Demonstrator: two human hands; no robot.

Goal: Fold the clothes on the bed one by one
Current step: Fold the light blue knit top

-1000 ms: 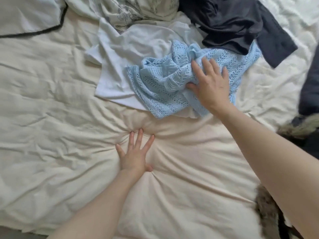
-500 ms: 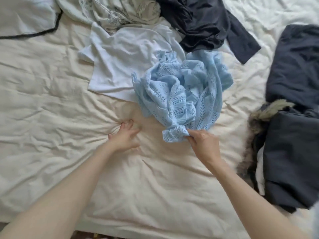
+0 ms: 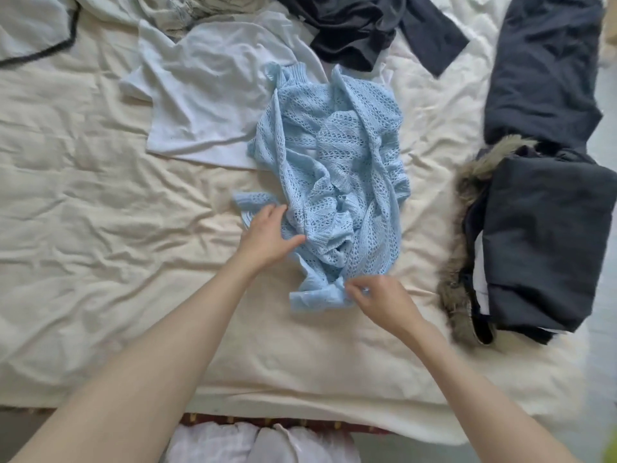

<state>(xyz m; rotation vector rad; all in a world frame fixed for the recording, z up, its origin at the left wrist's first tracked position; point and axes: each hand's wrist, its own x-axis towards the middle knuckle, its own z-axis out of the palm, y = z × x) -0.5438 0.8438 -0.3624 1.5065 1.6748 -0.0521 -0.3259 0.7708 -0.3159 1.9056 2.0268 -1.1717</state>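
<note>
The bed (image 3: 100, 262), under a creased cream sheet, fills the view. At three o'clock lies a dark fur-trimmed coat (image 3: 541, 235), bulky and apparently already folded. At twelve o'clock a dark garment (image 3: 360, 31) sprawls, and at eleven o'clock a white T-shirt (image 3: 200, 105) lies flat, its near right corner under the next piece. That piece, the light-blue knit sweater (image 3: 334, 168), sits bunched in the centre, twisted on itself, its ribbed hem at six o'clock nearest the person.

The left hand (image 3: 267, 235) rests on the sweater's edge at about eight o'clock, fingers loosely curved around a fold of knit, thumb out across it. The right hand (image 3: 384, 299) pinches the ribbed hem at about five o'clock between thumb and curled fingertips.

The step in hand looks like spreading the sweater flat before any fold. To do it well, both hands should take the hem at its two corners and draw it toward six o'clock, clear of the T-shirt, then shake or smooth out the twist. The open knit will likely stretch and snag, so gentle, even pulls suit it better than tugging one corner. The sleeves need finding and laying out first.
</note>
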